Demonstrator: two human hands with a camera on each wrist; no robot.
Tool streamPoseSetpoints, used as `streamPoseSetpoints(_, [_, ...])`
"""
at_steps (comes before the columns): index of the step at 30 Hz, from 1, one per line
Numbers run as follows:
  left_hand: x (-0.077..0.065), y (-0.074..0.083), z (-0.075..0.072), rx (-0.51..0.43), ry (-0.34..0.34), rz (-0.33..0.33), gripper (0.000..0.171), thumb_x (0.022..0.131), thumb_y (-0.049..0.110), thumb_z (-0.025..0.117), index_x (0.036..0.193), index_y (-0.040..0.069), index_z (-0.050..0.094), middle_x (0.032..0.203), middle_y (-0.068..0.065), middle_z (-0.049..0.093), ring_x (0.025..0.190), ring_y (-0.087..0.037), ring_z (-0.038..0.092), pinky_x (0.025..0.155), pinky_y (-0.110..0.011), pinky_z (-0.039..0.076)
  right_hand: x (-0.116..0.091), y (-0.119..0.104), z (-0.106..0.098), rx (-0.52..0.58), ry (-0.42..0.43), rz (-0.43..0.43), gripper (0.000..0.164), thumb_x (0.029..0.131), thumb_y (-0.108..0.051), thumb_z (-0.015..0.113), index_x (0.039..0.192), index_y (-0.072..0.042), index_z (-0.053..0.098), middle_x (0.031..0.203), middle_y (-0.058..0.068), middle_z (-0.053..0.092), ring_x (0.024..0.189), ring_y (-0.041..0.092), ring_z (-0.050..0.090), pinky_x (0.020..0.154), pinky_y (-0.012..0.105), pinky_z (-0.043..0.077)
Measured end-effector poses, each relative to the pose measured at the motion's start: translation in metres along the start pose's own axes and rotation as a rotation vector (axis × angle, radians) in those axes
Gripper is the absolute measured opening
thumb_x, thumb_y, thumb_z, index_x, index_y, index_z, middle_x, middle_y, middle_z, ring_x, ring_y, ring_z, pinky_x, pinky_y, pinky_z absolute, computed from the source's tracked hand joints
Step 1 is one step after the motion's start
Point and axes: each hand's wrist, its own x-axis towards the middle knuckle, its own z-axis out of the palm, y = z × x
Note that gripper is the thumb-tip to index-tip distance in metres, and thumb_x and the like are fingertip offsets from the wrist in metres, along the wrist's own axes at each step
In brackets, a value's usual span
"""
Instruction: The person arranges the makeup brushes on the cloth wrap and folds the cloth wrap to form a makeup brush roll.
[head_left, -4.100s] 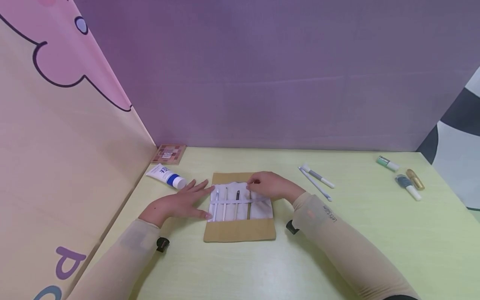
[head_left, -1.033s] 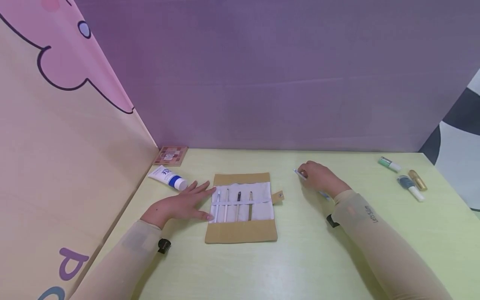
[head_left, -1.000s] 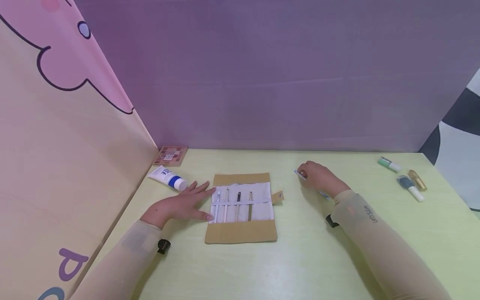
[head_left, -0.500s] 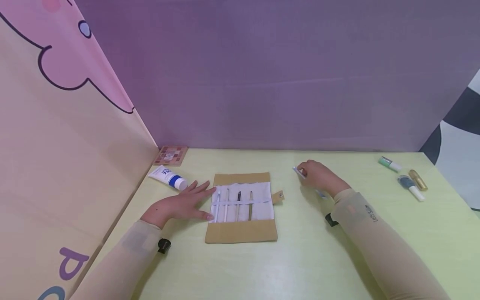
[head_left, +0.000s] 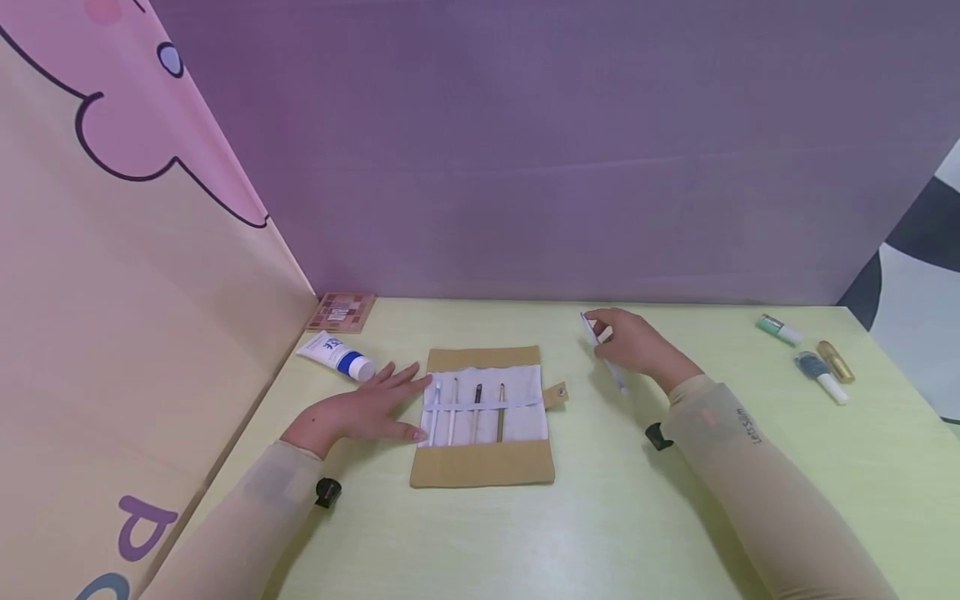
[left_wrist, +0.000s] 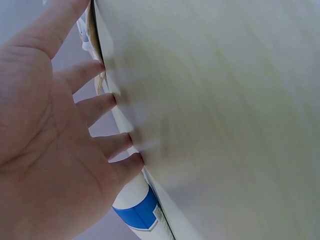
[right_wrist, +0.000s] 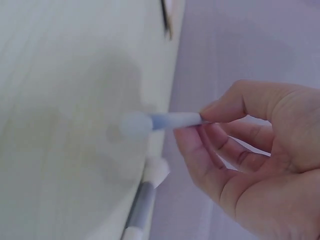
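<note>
A tan fabric brush roll (head_left: 482, 462) lies unrolled on the table, with several slim brushes (head_left: 477, 412) under its white elastic band. My left hand (head_left: 360, 412), fingers spread, rests at the left edge of the roll, its index fingertip and thumb touching the border. To the right of the roll, my right hand (head_left: 633, 342) pinches a thin white brush (right_wrist: 172, 120) between thumb and fingers. Its blurred pale tip and bluish band show in the right wrist view. There, a second brush (right_wrist: 142, 205) with a grey band lies just below the held one; the head view hides it behind my hand.
Left of the roll lies a white tube (head_left: 337, 356) with a blue band, near my left fingers. Behind it is a reddish checkered palette (head_left: 341, 312). Several small bottles, one green-and-white (head_left: 780, 328), lie far right. A snap tab (head_left: 556, 393) sticks out from the roll.
My right hand has moved from the roll to the brushes on the right, taken one thin brush and lifted it slightly from the table. The left hand has stayed in place.
</note>
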Motion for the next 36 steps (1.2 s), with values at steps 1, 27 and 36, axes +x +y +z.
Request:
streamPoseSetpoints(1, [0.000,0.000,0.000,0.000,0.000,0.001,0.102,0.093,0.062,0.075,0.172,0.022,0.024,0.182,-0.016,0.008,0.165,-0.057,-0.002,0.129,-0.079,0.010,0.000,-0.003,-0.001,0.026,0.007,-0.003,0.071,0.095,0.000,0.062,0.162,0.000,0.041,0.134,0.025,0.064,0.086,0.022,0.064,0.074,0.030,0.053])
streamPoseSetpoints(27, [-0.001,0.001,0.001,-0.013,-0.012,-0.017,0.103,0.092,0.062,0.076,0.172,0.022,0.024,0.183,-0.014,0.006,0.166,-0.056,-0.004,0.128,-0.080,0.010,0.015,-0.064,0.029,0.565,0.045,-0.061,0.092,0.098,0.008,0.063,0.171,-0.019,0.015,0.129,0.018,0.047,0.104,0.030,0.066,0.096,0.051,0.064])
streamPoseSetpoints(36, [0.001,0.000,-0.001,-0.004,-0.010,-0.009,0.103,0.093,0.061,0.076,0.172,0.022,0.024,0.183,-0.015,0.007,0.165,-0.057,-0.003,0.128,-0.080,0.012,0.029,-0.070,0.050,0.566,0.051,-0.053,0.088,0.098,0.003,0.063,0.169,-0.017,0.016,0.125,0.016,0.048,0.098,0.028,0.067,0.096,0.059,0.062])
